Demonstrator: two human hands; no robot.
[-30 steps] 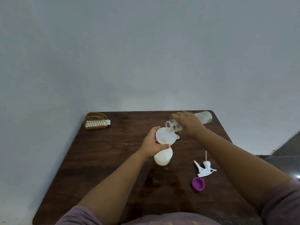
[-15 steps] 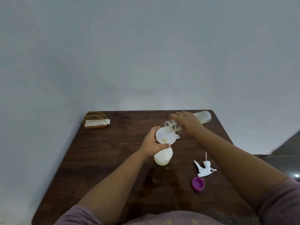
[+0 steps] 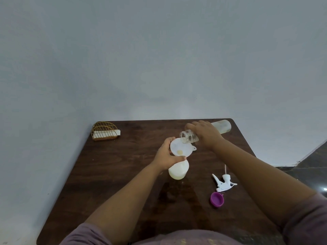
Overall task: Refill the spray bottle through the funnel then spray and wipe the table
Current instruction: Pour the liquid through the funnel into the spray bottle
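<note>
The right hand [image 3: 206,134] is gripping a clear bottle [image 3: 223,126], tipping its open mouth over the white funnel [image 3: 180,148]. The left hand [image 3: 167,156] is clasping the funnel's rim atop the spray bottle [image 3: 178,169], which is standing mid-table holding pale liquid

White funnel [image 3: 180,149] sits in the upright spray bottle [image 3: 177,169]; clear refill bottle [image 3: 190,136] tilted over it

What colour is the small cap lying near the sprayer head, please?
Purple; the cap shows clearly in the head view.
</note>
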